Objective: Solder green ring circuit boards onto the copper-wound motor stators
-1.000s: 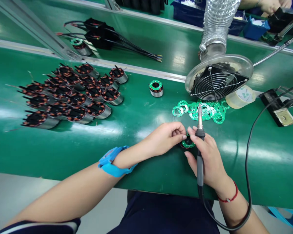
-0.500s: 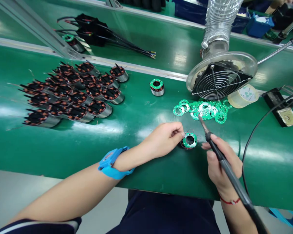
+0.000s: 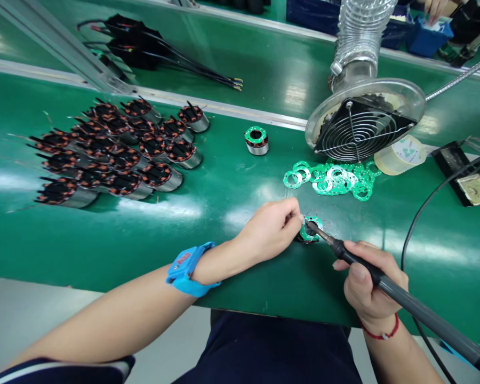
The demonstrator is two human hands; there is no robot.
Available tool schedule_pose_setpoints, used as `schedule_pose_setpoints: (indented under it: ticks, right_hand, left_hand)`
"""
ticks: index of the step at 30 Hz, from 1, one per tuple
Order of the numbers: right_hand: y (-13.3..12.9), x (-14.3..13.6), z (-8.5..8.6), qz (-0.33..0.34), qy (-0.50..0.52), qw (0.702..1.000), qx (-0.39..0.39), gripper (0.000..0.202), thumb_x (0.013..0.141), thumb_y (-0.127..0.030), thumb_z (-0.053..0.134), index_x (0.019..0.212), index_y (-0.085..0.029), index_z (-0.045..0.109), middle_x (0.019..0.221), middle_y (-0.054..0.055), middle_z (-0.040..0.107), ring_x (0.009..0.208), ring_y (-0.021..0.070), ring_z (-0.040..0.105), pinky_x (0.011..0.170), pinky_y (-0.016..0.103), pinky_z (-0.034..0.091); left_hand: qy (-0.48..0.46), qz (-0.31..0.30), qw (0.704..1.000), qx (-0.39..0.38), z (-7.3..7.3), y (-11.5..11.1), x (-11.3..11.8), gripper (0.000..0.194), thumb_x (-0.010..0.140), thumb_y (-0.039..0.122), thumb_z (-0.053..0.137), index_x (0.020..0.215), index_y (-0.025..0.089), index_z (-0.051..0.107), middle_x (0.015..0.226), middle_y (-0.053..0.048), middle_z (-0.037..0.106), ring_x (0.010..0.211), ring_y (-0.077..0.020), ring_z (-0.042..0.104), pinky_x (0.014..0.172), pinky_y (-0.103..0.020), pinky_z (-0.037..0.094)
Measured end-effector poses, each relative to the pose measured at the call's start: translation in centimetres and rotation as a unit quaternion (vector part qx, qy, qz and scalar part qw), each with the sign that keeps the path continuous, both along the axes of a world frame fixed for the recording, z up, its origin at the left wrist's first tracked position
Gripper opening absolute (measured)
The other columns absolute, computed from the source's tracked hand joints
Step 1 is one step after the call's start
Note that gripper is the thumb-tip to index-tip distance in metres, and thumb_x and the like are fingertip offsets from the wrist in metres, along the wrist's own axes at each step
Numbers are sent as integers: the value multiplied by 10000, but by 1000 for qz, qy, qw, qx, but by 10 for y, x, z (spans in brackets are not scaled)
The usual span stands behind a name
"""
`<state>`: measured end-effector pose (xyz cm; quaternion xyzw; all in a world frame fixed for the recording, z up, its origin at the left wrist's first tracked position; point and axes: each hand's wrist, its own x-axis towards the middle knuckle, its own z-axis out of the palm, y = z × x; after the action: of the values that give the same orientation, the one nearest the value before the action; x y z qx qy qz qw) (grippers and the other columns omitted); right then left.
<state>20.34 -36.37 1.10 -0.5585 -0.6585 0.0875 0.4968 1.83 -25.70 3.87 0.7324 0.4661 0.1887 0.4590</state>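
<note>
My right hand (image 3: 374, 282) is closed around a soldering iron (image 3: 384, 281), whose tip reaches over the ring-shaped green circuit board on a motor stator (image 3: 314, 234). The stator stands on the green bench, board side up. At its left edge my left hand (image 3: 270, 226) is closed in a pinch; what lies between the fingertips is too small to make out. Thin wires stick up around the board. Behind it lies a pile of loose green ring boards (image 3: 336, 178). Another stator with a green board on top (image 3: 256, 141) stands farther back.
Several stators with bare copper windings (image 3: 112, 152) crowd the left of the bench. A round fume extractor (image 3: 358, 130) hangs above the boards. At right are a tape roll (image 3: 402, 154) and an iron stand with sponge (image 3: 462, 176). Black cables (image 3: 144, 45) lie behind the rail.
The soldering iron's tip has come down and toward me, from above the loose boards onto the stator's board. My left hand has stayed at the stator's left edge.
</note>
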Motion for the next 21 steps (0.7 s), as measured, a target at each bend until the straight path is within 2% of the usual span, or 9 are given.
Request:
schedule_pose_setpoints:
  ticks: [3,5,7,9,11,13,16,18,21]
  right_hand:
    - [1,0,2,14,-2,1000,12,234,951,-368,558,1136,-254,647,816,31,746,532,183,697,547,374,613]
    - [4,-1,4,16,5,1000,19,294,962,-342,551,1236,-252,606,870,48,756,606,206,731,571,390,624]
    - [10,-4,6,13,14,1000,9,381,975,-274,531,1356,-253,521,961,65,763,757,229,765,668,419,643]
    - [16,-7,6,13,-10,999,-31,446,975,-211,521,1413,-262,458,1078,80,753,944,241,755,805,444,634]
    - [22,-9,6,19,-64,994,-85,472,954,-239,567,1411,-261,448,1175,100,724,1080,261,711,896,464,604]
    - [25,-11,4,29,-97,987,-127,495,928,-300,612,1394,-251,451,1197,117,707,1107,279,690,909,476,592]
    - [24,-14,2,13,-84,984,-159,514,925,-320,613,1400,-251,431,1185,121,700,1081,272,690,903,477,590]
    - [22,-15,2,-4,-72,983,-166,523,928,-320,611,1410,-258,420,1209,123,687,1097,268,684,913,473,584]
    - [19,-18,4,-23,-74,983,-165,500,934,-334,607,1398,-259,436,1171,112,705,1058,262,704,893,458,589]
  left_hand:
    - [26,-4,999,41,-2,-2,1,213,864,148,471,657,185,442,573,48,450,550,-103,412,559,-252,291]
    - [49,-7,996,72,-3,-3,2,212,860,158,461,655,191,421,581,41,454,559,-111,419,562,-259,290]
    - [66,-7,993,95,-4,-5,4,203,855,166,447,658,195,410,589,34,458,567,-117,424,566,-266,290]
    - [70,-3,993,100,-6,-5,6,197,845,164,440,655,196,399,589,33,452,567,-119,419,571,-271,289]
    - [57,3,996,75,-7,-3,7,205,839,159,438,644,195,387,581,37,439,563,-116,407,569,-271,287]
    - [21,5,1000,20,-9,0,6,201,846,164,436,651,193,399,590,39,445,571,-115,413,563,-264,300]
    - [-54,2,997,-64,-11,6,-1,60,830,153,449,837,187,498,772,9,562,665,-125,504,611,-259,411]
    - [-66,-56,994,-60,-11,7,-7,279,792,138,508,1067,187,514,1022,-48,612,875,-172,579,767,-321,494]
    - [-15,-162,986,33,-13,2,-11,540,775,178,640,1279,202,446,1254,-112,567,1162,-284,519,983,-474,442]
